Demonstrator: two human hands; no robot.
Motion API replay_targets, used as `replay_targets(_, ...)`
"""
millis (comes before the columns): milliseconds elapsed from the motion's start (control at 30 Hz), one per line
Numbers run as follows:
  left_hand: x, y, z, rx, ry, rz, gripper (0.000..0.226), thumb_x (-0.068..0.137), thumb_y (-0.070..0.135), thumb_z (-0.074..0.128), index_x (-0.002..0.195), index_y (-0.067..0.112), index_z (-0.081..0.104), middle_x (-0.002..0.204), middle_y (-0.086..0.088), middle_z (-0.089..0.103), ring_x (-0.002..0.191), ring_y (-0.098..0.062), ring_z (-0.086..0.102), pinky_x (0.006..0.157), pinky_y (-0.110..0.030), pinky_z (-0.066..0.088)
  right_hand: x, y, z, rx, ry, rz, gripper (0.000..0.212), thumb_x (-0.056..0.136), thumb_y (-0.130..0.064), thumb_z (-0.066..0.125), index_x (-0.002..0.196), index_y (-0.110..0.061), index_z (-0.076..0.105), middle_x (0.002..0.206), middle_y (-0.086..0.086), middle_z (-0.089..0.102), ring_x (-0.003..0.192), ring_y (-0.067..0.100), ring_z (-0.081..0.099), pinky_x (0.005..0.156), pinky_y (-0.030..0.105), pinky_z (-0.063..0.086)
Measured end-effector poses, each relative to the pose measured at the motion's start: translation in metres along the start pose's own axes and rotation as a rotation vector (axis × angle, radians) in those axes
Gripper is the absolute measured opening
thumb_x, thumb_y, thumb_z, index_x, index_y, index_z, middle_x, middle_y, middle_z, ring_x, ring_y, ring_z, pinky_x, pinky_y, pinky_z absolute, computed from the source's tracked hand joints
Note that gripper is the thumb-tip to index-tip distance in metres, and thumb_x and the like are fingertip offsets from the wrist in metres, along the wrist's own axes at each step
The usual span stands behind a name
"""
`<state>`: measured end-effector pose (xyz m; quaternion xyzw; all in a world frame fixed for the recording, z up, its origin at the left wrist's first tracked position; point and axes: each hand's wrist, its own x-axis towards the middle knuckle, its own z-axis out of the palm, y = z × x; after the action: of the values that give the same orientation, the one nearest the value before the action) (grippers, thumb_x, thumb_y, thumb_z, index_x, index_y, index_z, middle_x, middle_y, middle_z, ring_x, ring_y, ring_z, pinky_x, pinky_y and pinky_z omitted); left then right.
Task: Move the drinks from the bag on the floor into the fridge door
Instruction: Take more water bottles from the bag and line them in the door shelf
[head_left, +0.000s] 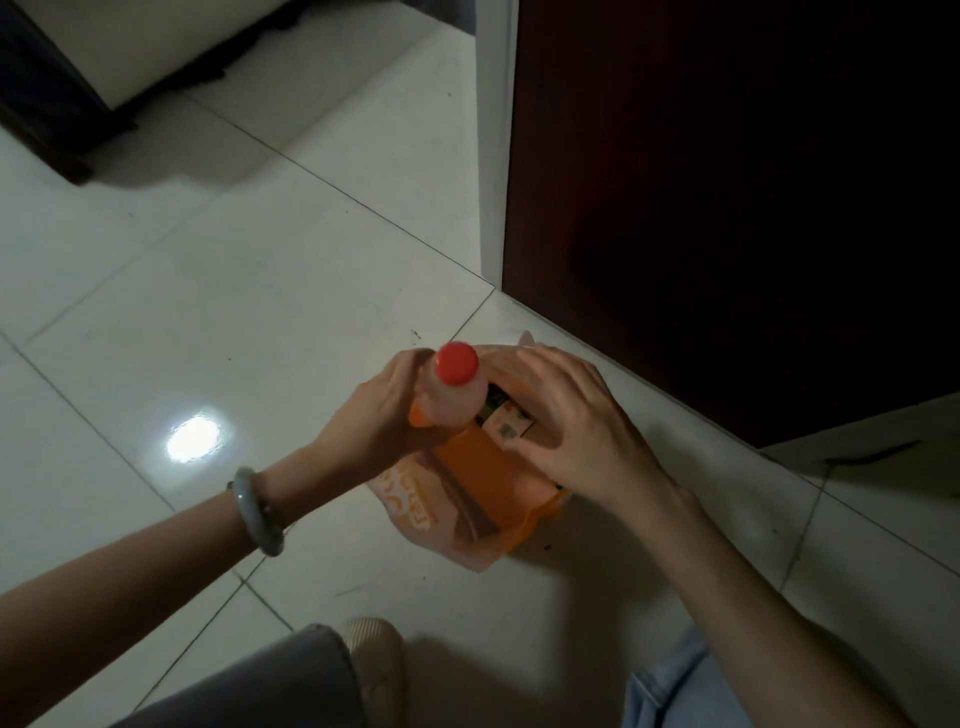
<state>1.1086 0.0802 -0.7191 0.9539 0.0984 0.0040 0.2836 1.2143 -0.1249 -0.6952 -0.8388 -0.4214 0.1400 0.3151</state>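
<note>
Grips the red-capped bottle (448, 402) in the left hand (382, 415), fingers curled round its body, upright at the mouth of the orange bag (483, 493) on the floor (260, 312). Lays the right hand (566, 415), fingers spread, on the bag — probably to pin it down.

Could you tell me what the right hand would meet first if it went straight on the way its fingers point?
The right hand would probably meet the carton in the open bag, just past its fingertips; the bottle in the left hand stands further along. Depth is unclear.
</note>
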Motion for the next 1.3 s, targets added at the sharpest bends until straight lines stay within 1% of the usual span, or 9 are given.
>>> replay_targets(200,-0.012,0.028,-0.045,-0.243,0.099,0.075,0.083,0.074,0.056,0.062,0.135,0.009,0.032,0.126,-0.007,0.053,0.11,-0.017,0.057,0.08,-0.034,0.057,0.005,-0.015,0.006,0.327,-0.074,0.111,0.086,0.063,-0.052,0.075,0.136,-0.039,0.032,0.146,-0.006,0.036,0.132,0.009,0.036,0.103,0.052,0.04)
replay_targets(400,-0.013,0.053,-0.043,-0.255,0.043,0.147,0.084,0.074,0.065,0.056,0.132,0.006,0.038,0.122,-0.007,0.057,0.104,-0.017,0.06,0.078,-0.032,0.057,0.003,-0.021,0.009,0.439,-0.05,0.115,0.085,0.064,-0.039,0.083,0.134,-0.041,0.034,0.128,-0.008,0.054,0.116,0.007,0.054,0.09,0.031,0.052)
replay_targets(533,-0.009,0.06,-0.037,-0.266,0.023,0.132,0.082,0.07,0.063,0.058,0.131,0.01,0.04,0.123,-0.004,0.057,0.105,-0.015,0.06,0.081,-0.033,0.056,0.003,-0.018,0.003,0.488,-0.049,0.128,0.088,0.063,-0.034,0.084,0.116,-0.07,0.025,0.129,-0.008,0.049,0.11,-0.001,0.053,0.086,0.021,0.051)
replay_targets(667,-0.002,0.066,-0.035,-0.282,0.017,0.097,0.084,0.067,0.062,0.058,0.133,0.014,0.039,0.124,-0.001,0.055,0.105,-0.011,0.058,0.081,-0.024,0.055,-0.002,-0.01,0.001,0.512,-0.041,0.187,0.093,0.058,-0.037,0.085,0.134,-0.037,0.032,0.132,-0.002,0.053,0.109,0.005,0.058,0.088,0.035,0.055)
replay_targets(767,0.007,0.066,-0.032,-0.263,-0.063,0.154,0.09,0.068,0.063,0.062,0.137,0.015,0.031,0.132,-0.002,0.046,0.111,-0.007,0.052,0.086,-0.015,0.049,-0.004,-0.005,-0.007,0.518,-0.011,0.201,0.091,0.058,-0.039,0.086,0.134,-0.027,0.036,0.114,-0.012,0.062,0.103,0.0,0.061,0.082,0.027,0.056)
replay_targets(867,0.012,0.05,-0.033,-0.151,-0.143,0.094,0.099,0.065,0.056,0.067,0.143,0.017,0.019,0.145,-0.006,0.027,0.119,-0.011,0.043,0.094,-0.023,0.044,-0.006,-0.003,-0.018,0.515,0.03,0.213,0.074,0.059,-0.035,0.086,0.117,-0.043,0.04,0.106,-0.025,0.057,0.097,-0.014,0.056,0.077,0.013,0.051)
replay_targets(1000,0.01,0.025,-0.016,0.125,-0.17,0.134,0.088,0.074,0.037,0.074,0.143,0.016,0.023,0.146,-0.008,0.029,0.123,-0.025,0.045,0.091,-0.027,0.041,-0.014,0.003,-0.034,0.49,0.097,0.271,0.075,0.054,-0.04,0.084,0.118,-0.041,0.043,0.107,-0.024,0.057,0.103,-0.005,0.055,0.083,0.022,0.053)
replay_targets(1200,0.022,0.017,0.06,0.394,-0.555,0.147,0.084,0.081,0.038,0.067,0.145,0.021,0.017,0.151,-0.001,0.023,0.134,-0.023,0.031,0.104,-0.035,0.036,-0.03,-0.007,-0.061,0.48,0.213,0.277,0.075,0.045,-0.055,0.078,0.112,-0.041,0.046,0.101,-0.029,0.055,0.1,-0.015,0.054,0.069,0.007,0.048)
replay_targets(1300,0.043,0.02,0.082,0.619,-0.559,0.252,0.079,0.085,0.035,0.06,0.147,0.019,0.013,0.155,-0.005,0.015,0.14,-0.025,0.02,0.112,-0.039,0.021,-0.036,-0.009,-0.068,0.498,0.261,0.293,0.068,0.054,-0.032,0.085,0.107,-0.045,0.044,0.097,-0.029,0.056,0.095,-0.021,0.052,0.065,0.002,0.045)
